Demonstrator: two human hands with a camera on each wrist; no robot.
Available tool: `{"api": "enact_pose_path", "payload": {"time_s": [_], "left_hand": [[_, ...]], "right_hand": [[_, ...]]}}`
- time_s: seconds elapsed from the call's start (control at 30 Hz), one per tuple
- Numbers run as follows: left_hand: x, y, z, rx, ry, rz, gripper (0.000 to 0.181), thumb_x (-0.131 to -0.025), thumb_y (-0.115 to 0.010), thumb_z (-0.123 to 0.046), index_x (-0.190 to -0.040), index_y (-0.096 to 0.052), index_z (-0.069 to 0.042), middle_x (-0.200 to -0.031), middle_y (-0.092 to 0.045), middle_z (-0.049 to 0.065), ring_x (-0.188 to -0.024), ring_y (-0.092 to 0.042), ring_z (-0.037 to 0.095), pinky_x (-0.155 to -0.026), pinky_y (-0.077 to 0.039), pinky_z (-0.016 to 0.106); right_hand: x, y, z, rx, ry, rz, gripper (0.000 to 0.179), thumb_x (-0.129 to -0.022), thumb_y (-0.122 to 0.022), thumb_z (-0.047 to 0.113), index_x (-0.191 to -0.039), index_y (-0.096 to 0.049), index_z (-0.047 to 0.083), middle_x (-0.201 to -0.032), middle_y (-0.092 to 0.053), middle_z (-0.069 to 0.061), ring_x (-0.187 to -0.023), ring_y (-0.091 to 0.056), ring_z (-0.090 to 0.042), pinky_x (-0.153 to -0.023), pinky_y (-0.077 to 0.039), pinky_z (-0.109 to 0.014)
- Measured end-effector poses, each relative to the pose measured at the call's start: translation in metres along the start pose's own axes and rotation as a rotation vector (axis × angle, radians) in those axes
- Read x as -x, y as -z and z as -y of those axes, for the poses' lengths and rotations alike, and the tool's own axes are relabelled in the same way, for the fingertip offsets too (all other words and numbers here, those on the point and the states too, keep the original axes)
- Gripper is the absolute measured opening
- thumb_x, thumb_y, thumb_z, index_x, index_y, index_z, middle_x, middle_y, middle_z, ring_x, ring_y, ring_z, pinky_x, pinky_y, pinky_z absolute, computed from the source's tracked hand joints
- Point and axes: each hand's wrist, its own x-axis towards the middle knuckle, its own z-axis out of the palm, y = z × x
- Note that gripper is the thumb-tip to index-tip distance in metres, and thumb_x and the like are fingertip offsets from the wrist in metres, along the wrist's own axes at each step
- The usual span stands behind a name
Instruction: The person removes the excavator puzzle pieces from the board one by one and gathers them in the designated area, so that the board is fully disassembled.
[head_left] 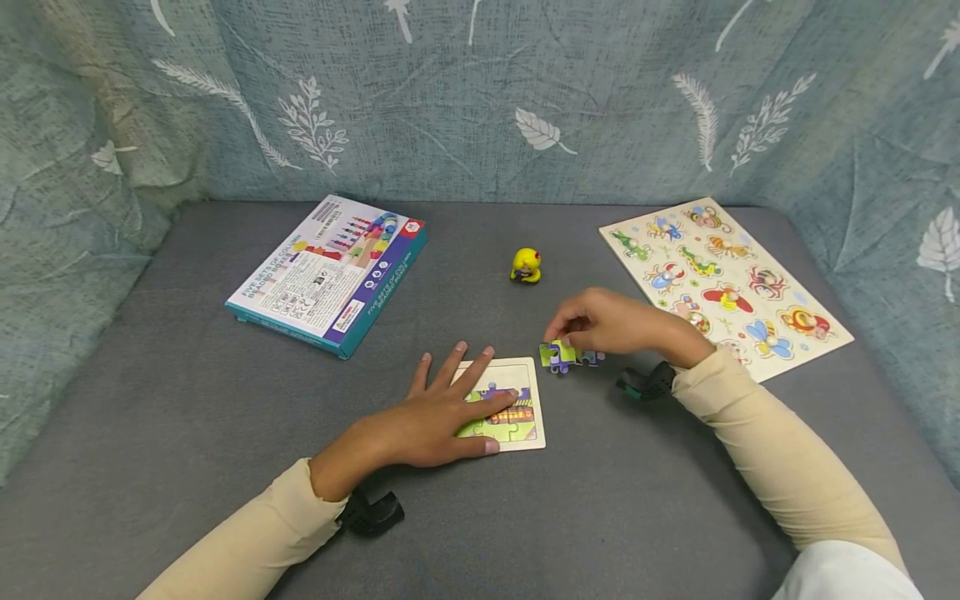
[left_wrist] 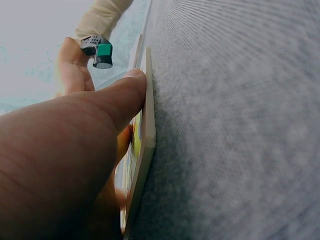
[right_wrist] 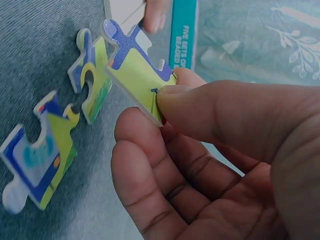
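My left hand (head_left: 431, 421) lies with spread, straight fingers over a small wooden puzzle board (head_left: 537, 417), thumb along its near edge. Joined green and purple pieces (head_left: 510, 432) show in the board between the fingers. Just right of the board, my right hand (head_left: 607, 323) pinches a green and purple puzzle piece (right_wrist: 137, 65) between thumb and fingers, tilted up in the right wrist view. Two loose pieces lie on the table close by: a green and yellow puzzle piece (right_wrist: 95, 75) and a blue and green puzzle piece (right_wrist: 40, 155).
A yellow toy duck (head_left: 526, 265) stands behind the board. At the back left lies a teal-edged box (head_left: 330, 271). A wooden insect picture board (head_left: 720, 283) lies at the right, partly behind the right forearm. A patterned curtain (head_left: 480, 100) hangs along the table's back edge.
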Motion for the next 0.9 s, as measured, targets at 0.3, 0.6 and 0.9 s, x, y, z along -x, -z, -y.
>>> {"api": "enact_pose_path", "payload": {"time_s": [0.3, 0.6, 0.9], "left_hand": [[0.000, 0.001, -0.001, 0.000, 0.035, 0.022, 0.064, -0.096, -0.049, -0.057, -0.153, -0.028, -0.037, -0.162, 0.010, 0.005, -0.143, 0.022, 0.034, -0.104, 0.015, 0.065], [0.000, 0.000, -0.001, -0.008, 0.024, 0.015, 0.064, -0.096, -0.050, -0.056, -0.153, -0.030, -0.035, -0.162, 0.009, 0.007, -0.143, 0.021, 0.035, -0.104, 0.014, 0.066], [0.000, 0.000, 0.000, 0.005, 0.023, 0.018, 0.064, -0.096, -0.049, -0.056, -0.153, -0.029, -0.036, -0.162, 0.009, 0.007, -0.143, 0.021, 0.035, -0.104, 0.014, 0.065]], "right_hand": [[0.013, 0.005, -0.003, 0.028, -0.045, -0.017, 0.020, -0.093, -0.058, -0.006, -0.106, -0.071, 0.000, -0.097, -0.069, -0.006, -0.076, -0.058, -0.015, -0.069, -0.048, -0.031], [0.029, 0.011, -0.010, 0.023, -0.093, -0.017, 0.018, -0.094, -0.058, -0.003, -0.106, -0.071, 0.001, -0.096, -0.068, -0.005, -0.075, -0.056, -0.016, -0.065, -0.047, -0.030], [0.047, 0.011, -0.022, 0.019, -0.150, -0.035, 0.017, -0.094, -0.058, -0.003, -0.105, -0.071, 0.002, -0.097, -0.068, -0.004, -0.079, -0.058, -0.016, -0.069, -0.049, -0.030]]}}
